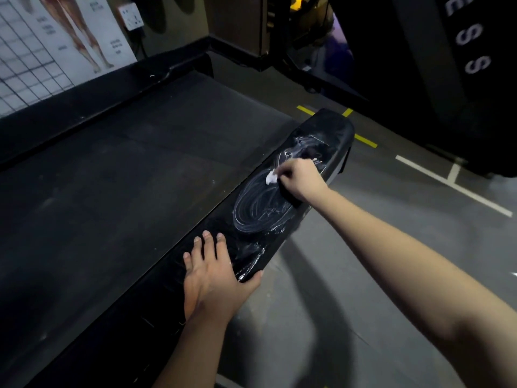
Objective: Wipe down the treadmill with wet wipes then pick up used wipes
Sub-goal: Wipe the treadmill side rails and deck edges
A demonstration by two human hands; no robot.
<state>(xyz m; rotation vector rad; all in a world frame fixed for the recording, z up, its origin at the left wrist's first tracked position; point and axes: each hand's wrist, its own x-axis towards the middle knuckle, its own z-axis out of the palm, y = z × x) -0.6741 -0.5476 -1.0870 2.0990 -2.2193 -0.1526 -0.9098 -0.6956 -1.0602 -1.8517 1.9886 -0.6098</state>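
The treadmill's black side rail (pixel 156 298) runs from the lower left up to its rounded end at the upper right. Wet swirl marks (pixel 260 208) shine on the rail's far part. My right hand (pixel 300 177) pinches a small crumpled white wet wipe (pixel 270 177) and presses it onto the rail near those marks. My left hand (pixel 215 273) lies flat on the rail closer to me, fingers straight and spread, thumb hooked over the rail's outer edge. The dark grey treadmill belt (pixel 126 169) stretches to the left of the rail.
The opposite black side rail (pixel 84 107) borders the belt on the far left, under a wire grid and an anatomy poster (pixel 56 37). Grey floor (pixel 391 191) with white and yellow lines lies to the right. A large black machine (pixel 447 79) stands at the upper right.
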